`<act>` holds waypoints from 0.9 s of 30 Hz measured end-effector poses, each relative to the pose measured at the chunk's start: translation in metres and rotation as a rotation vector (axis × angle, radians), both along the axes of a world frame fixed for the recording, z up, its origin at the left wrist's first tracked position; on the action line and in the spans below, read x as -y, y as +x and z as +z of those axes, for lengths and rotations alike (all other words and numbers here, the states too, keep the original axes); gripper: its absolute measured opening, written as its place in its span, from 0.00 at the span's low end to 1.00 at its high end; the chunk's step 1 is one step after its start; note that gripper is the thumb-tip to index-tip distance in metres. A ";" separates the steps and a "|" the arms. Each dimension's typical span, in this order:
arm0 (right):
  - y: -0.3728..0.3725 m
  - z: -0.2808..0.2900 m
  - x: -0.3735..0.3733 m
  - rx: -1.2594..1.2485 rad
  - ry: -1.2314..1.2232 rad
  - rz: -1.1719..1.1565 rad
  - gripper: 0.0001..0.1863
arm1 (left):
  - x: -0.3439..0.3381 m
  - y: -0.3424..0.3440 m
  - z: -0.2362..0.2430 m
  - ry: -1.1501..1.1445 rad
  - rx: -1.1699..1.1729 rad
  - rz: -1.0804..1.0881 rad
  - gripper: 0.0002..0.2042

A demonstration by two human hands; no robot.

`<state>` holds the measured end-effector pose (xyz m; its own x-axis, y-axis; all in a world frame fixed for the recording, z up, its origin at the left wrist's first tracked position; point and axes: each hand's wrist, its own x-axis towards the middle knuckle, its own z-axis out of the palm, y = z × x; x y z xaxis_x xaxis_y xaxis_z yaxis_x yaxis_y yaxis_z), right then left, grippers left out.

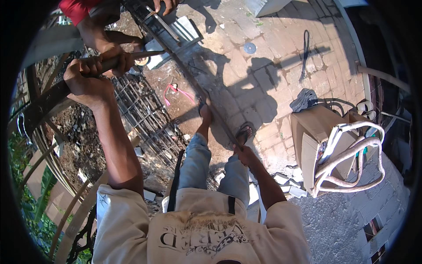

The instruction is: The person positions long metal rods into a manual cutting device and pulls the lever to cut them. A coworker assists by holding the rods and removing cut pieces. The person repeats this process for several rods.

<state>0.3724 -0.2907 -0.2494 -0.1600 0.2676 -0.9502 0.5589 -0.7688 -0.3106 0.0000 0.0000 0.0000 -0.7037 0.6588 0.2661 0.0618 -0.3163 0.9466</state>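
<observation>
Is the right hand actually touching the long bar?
Touching. The head view shows the right hand closed around the bar's near end, with no gap visible between fingers and bar.

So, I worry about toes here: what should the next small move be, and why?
Perhaps ease the dark-sandalled left foot back slightly: in this view the long, dark, straight bar passes right by its toes, the right hand grips the bar's near end, and the left hand is around a thick, dark, round pole.
</observation>
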 end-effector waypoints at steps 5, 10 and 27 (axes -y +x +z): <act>0.005 -0.038 0.016 -0.020 0.102 -0.020 0.32 | 0.018 0.013 -0.009 0.002 -0.056 -0.005 0.14; 0.005 -0.072 0.017 -0.140 -0.098 -0.102 0.33 | 0.060 0.033 -0.032 0.056 -0.108 -0.133 0.14; -0.050 0.047 0.011 -1.143 -0.531 -0.831 0.26 | 0.072 0.044 -0.041 0.040 -0.257 -0.234 0.14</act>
